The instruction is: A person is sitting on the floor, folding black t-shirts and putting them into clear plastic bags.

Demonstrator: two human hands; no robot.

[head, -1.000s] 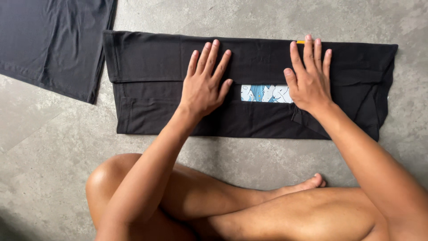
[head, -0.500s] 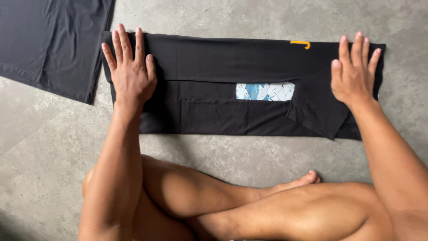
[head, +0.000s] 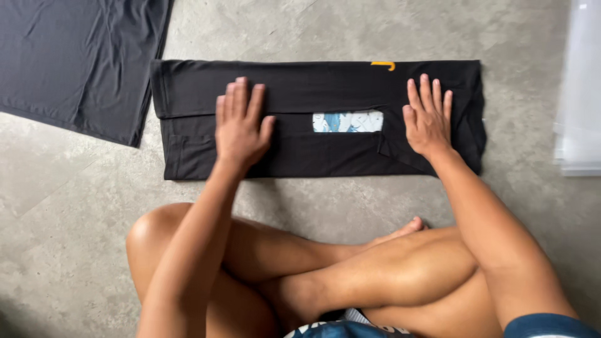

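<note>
Sat cross-legged on the grey stone floor, looking down at a black garment folded into a long band lying left to right just beyond the knees. Left hand pressed flat on the left half of the band, fingers straight, close together, palm down, clamped on nothing. Right hand flat on the right half, fingers slightly fanned, likewise holding nothing. Between the hands, a pale blue-and-white printed patch showed through the gap where the two long flaps failed to meet. A small yellow tag peeked out at the far edge. A second dark garment lay spread at the far left, well apart from the band's near edge but close to its far-left corner. Something pale and translucent sat at the right edge of view, too cropped to identify.

Risks, judged from this layout: flaps loose and only weighted by the palms, so likely to spring open once pressure lifted; the angled fold under the right hand already uneven, apt to set a crooked crease; any sideways slide of the palms over smooth fabric liable to bunch the layers or widen the central gap; dragging the band leftward could catch the neighbouring garment's corner.
</note>
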